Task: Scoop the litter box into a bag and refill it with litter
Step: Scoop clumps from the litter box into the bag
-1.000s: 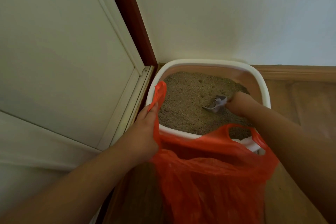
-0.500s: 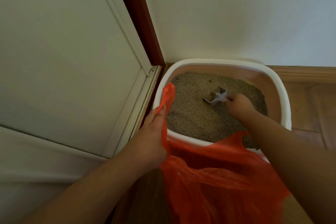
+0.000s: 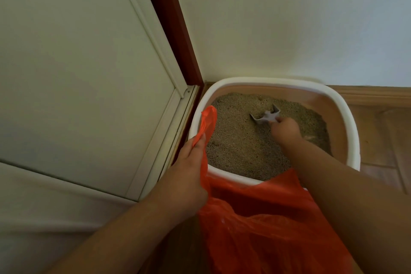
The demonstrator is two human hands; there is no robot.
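A white-rimmed litter box (image 3: 347,118) full of tan litter (image 3: 240,147) stands in the room's corner. My right hand (image 3: 285,128) grips the handle of a small grey scoop (image 3: 265,117), whose blade is dug into the litter near the middle of the box. An orange plastic bag (image 3: 262,224) hangs open in front of the box's near rim. My left hand (image 3: 189,176) pinches one bag handle at the box's left rim and holds it up. My right forearm crosses over the bag's far edge.
A white door panel (image 3: 84,73) with a dark red frame (image 3: 171,29) stands close on the left. A pale wall (image 3: 289,18) rises behind the box. Wooden floor (image 3: 387,131) and a skirting board lie to the right.
My right hand has pushed the scoop farther into the box, toward its back. The view has shifted, so the box sits more to the right. My left hand keeps holding the bag handle.
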